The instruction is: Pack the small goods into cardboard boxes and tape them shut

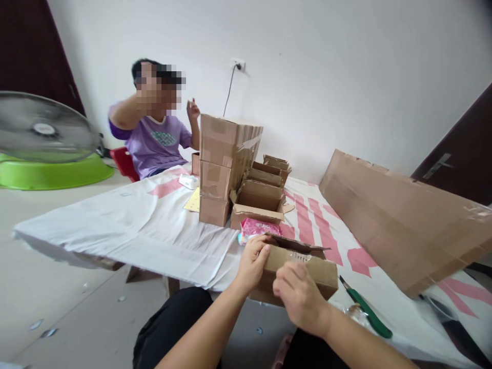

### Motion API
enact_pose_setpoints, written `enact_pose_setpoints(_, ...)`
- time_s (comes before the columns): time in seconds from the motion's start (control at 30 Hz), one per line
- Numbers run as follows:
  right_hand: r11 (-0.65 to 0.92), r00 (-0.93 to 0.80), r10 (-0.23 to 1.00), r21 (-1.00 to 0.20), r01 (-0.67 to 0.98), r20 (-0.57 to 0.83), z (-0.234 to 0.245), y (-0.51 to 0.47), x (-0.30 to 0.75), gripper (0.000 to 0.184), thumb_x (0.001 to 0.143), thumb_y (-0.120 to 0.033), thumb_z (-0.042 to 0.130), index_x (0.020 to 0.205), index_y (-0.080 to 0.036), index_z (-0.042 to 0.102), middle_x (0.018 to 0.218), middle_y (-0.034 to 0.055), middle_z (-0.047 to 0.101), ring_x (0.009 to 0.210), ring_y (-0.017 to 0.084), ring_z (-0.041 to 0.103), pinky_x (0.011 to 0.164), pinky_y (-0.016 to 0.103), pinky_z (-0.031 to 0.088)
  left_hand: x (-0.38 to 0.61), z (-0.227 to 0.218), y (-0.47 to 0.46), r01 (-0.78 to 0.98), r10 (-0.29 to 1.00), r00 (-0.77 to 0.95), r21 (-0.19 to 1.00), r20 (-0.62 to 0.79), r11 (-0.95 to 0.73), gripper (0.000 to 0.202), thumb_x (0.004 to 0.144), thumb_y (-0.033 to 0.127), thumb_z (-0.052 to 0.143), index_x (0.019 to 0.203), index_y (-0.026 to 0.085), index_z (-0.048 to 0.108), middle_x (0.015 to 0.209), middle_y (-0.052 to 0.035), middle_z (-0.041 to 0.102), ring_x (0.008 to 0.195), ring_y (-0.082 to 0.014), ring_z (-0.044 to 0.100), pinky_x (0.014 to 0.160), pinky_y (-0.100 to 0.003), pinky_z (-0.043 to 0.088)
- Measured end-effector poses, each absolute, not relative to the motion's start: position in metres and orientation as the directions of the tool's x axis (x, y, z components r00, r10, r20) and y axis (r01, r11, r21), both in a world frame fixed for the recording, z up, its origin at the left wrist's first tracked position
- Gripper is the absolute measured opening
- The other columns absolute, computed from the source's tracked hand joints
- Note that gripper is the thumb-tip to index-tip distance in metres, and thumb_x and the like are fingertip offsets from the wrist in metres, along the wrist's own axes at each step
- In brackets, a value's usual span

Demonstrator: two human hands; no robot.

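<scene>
A small brown cardboard box [319,274] sits tilted at the near table edge, in front of my lap, with its top flaps raised. My left hand [253,261] grips its upper left edge, thumb on the near side and fingers over the rim. Curled fingers of my right hand [298,294] are closed against the box's near face, slightly blurred. Just above them a shiny bit of clear tape [300,257] lies over a printed patch. What those fingers pinch, if anything, is hidden. A pink packet [259,227] lies right behind the box.
Stacked closed boxes [214,182] and a row of open boxes [257,202] stand beyond. A green-handled cutter [367,310] and a tape dispenser [457,328] lie right, near a large cardboard sheet [400,220]. Another person [157,138] sits across; a fan [44,128] stands left.
</scene>
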State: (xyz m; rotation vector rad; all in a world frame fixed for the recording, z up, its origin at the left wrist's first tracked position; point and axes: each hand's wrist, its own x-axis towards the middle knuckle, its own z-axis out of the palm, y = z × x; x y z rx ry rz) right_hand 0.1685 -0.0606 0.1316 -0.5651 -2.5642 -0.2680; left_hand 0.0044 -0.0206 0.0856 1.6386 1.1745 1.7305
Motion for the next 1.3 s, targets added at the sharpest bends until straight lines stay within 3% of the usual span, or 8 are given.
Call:
enact_pose_setpoints(0.1, 0.967, -0.883, 0.251, -0.054, 0.251, 0.397, 0.130, -0.083, 0.179, 0.011, 0.084, -0.014, 0.044, 0.082, -0.022, 0.051, 0.084, 0.0027, 0.061, 0.082, 0.017, 0.054, 0.079, 0.034, 0.045, 0.004, 0.087, -0.021, 0.221, 0.826, -0.184, 0.841, 0.533, -0.494, 0.025, 0.088, 0.032, 0.046, 0.072, 0.019, 0.060, 0.110, -0.0090, 0.060, 0.107, -0.0221, 0.054, 0.097, -0.042, 0.041)
enact_pose_setpoints(0.17, 0.961, -0.859, 0.275, -0.141, 0.237, 0.431, 0.133, -0.088, 0.190, 0.003, 0.084, -0.021, 0.050, 0.084, -0.023, 0.048, 0.083, 0.0026, 0.062, 0.079, 0.017, 0.055, 0.076, 0.034, 0.046, 0.004, 0.089, -0.022, 0.262, 0.822, -0.195, 0.836, 0.536, -0.483, 0.024, 0.087, 0.032, 0.047, 0.071, 0.019, 0.058, 0.110, -0.0093, 0.057, 0.107, -0.0224, 0.054, 0.096, -0.041, 0.041)
enact_pose_setpoints(0.33, 0.834, -0.548, 0.470, -0.145, 0.532, 0.692, 0.147, -0.054, 0.223, 0.017, 0.081, -0.014, 0.056, 0.091, -0.024, 0.046, 0.090, 0.0051, 0.062, 0.086, 0.020, 0.059, 0.077, 0.037, 0.048, 0.003, 0.091, -0.023, 0.360, 0.777, -0.155, 0.767, 0.610, -0.531, 0.020, 0.088, 0.030, 0.045, 0.078, 0.019, 0.060, 0.124, -0.0098, 0.051, 0.118, -0.0243, 0.048, 0.100, -0.042, 0.039)
enact_pose_setpoints(0.43, 0.765, -0.479, 0.507, -0.118, 0.633, 0.716, 0.155, -0.026, 0.232, 0.025, 0.082, -0.013, 0.053, 0.104, -0.022, 0.047, 0.098, 0.0078, 0.061, 0.090, 0.022, 0.059, 0.079, 0.040, 0.050, 0.002, 0.090, -0.023, 0.380, 0.764, -0.122, 0.741, 0.634, -0.554, 0.018, 0.088, 0.027, 0.043, 0.083, 0.019, 0.059, 0.128, -0.0102, 0.051, 0.119, -0.0242, 0.049, 0.099, -0.042, 0.039)
enact_pose_setpoints(0.63, 0.761, -0.512, 0.570, -0.177, 0.625, 0.642, 0.155, -0.005, 0.220, 0.012, 0.083, -0.015, 0.050, 0.093, -0.022, 0.049, 0.090, 0.0055, 0.063, 0.085, 0.020, 0.060, 0.076, 0.035, 0.049, 0.000, 0.088, -0.023, 0.378, 0.733, -0.102, 0.708, 0.672, -0.596, 0.024, 0.085, 0.019, 0.045, 0.107, 0.020, 0.053, 0.116, -0.0095, 0.058, 0.111, -0.0221, 0.054, 0.092, -0.038, 0.045)
enact_pose_setpoints(0.83, 0.589, -0.377, 0.798, -0.471, 0.657, 0.470, 0.150, -0.001, 0.213, 0.004, 0.081, -0.020, 0.050, 0.083, -0.022, 0.047, 0.078, -0.0002, 0.060, 0.072, 0.015, 0.059, 0.068, 0.028, 0.046, -0.005, 0.092, -0.025, 0.481, 0.732, 0.084, 0.616, 0.676, -0.624, 0.031, 0.086, 0.012, 0.040, 0.105, 0.022, 0.063, 0.110, -0.0072, 0.059, 0.105, -0.0201, 0.055, 0.092, -0.037, 0.045)
enact_pose_setpoints(0.97, 0.510, -0.367, 0.860, -0.597, 0.619, 0.355, 0.148, 0.005, 0.212, 0.008, 0.077, -0.020, 0.051, 0.082, -0.022, 0.046, 0.076, -0.0025, 0.059, 0.068, 0.013, 0.058, 0.064, 0.025, 0.045, -0.007, 0.096, -0.027, 0.555, 0.721, 0.194, 0.532, 0.665, -0.640, 0.038, 0.084, 0.009, 0.039, 0.108, 0.022, 0.064, 0.114, -0.0067, 0.059, 0.106, -0.0206, 0.054, 0.093, -0.039, 0.044)
enact_pose_setpoints(1.3, 0.439, -0.319, 0.888, -0.406, 0.802, 0.330, 0.145, 0.006, 0.203, 0.012, 0.066, -0.012, 0.049, 0.073, -0.022, 0.045, 0.070, -0.0031, 0.052, 0.066, 0.013, 0.049, 0.061, 0.024, 0.036, -0.007, 0.101, -0.031, 0.645, 0.751, 0.272, 0.465, 0.602, -0.607, 0.044, 0.077, 0.004, 0.039, 0.106, 0.024, 0.066, 0.114, -0.0039, 0.061, 0.107, -0.0214, 0.053, 0.091, -0.040, 0.042)
